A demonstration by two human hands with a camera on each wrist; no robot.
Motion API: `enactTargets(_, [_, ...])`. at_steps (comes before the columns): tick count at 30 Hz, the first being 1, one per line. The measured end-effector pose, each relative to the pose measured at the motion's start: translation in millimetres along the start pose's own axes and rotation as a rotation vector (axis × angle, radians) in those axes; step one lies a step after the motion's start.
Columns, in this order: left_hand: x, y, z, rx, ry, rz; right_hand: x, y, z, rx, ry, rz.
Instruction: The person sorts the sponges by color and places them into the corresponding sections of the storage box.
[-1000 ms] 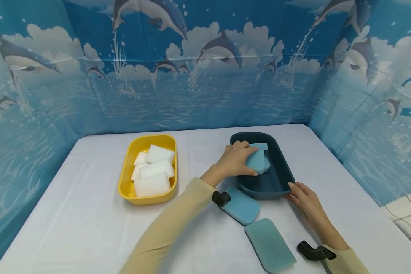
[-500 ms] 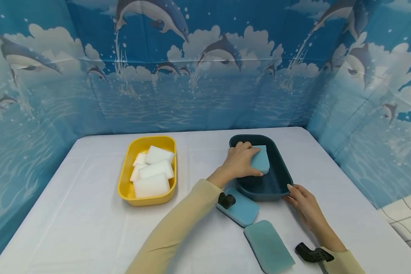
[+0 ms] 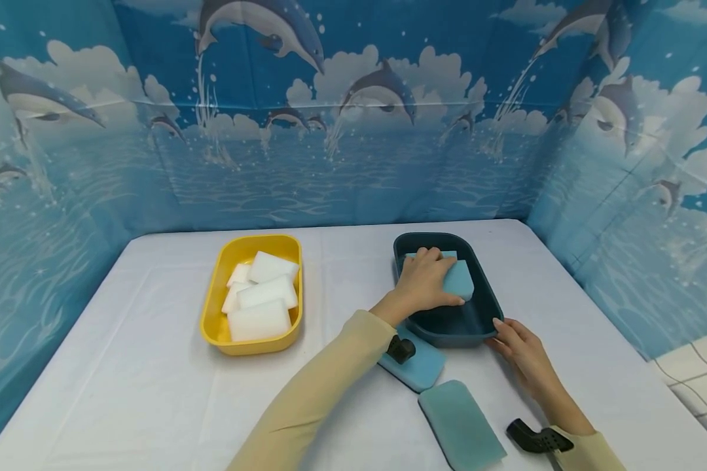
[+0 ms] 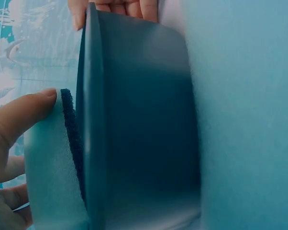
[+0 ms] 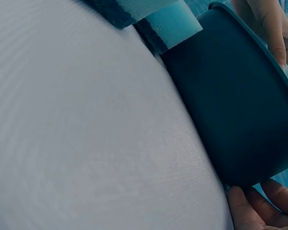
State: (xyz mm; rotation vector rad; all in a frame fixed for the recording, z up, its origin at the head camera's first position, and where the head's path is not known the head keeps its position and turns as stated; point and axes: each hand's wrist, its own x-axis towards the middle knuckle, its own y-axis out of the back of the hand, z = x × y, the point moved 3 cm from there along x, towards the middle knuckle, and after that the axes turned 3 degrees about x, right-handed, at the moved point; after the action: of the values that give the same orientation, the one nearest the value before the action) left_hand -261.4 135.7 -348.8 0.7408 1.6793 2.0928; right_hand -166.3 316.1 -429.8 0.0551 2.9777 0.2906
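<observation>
My left hand point(image 3: 422, 280) reaches over the dark blue basin point(image 3: 456, 324) and grips a light blue sponge point(image 3: 459, 282) between thumb and fingers. In the left wrist view, the held sponge point(image 4: 53, 167) shows a dark scouring layer along one side. Behind that hand, another piece of light blue sponge shows inside the basin, mostly hidden. My right hand point(image 3: 523, 350) holds the basin's near right corner, its thumb at the rim. From the right wrist, its fingers point(image 5: 259, 208) are seen at the basin's lower corner.
Left on the white table point(image 3: 124, 366) stands a yellow basin point(image 3: 210, 314) with several white sponges point(image 3: 259, 320). A blue sponge point(image 3: 424, 366) and a green sponge point(image 3: 462, 425) lie in front of the dark basin. A dolphin-print curtain point(image 3: 306, 170) encloses the table.
My left hand has shifted right inside the basin with the light blue sponge in its grip. The right hand has stayed at the basin's corner.
</observation>
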Motion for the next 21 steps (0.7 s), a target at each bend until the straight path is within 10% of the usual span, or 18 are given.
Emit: enactTargets(21, [10.8, -8.8, 0.1, -0.005, 0.034, 0.045, -0.9, 1.3, 0.2, 0.013, 0.017, 0.013])
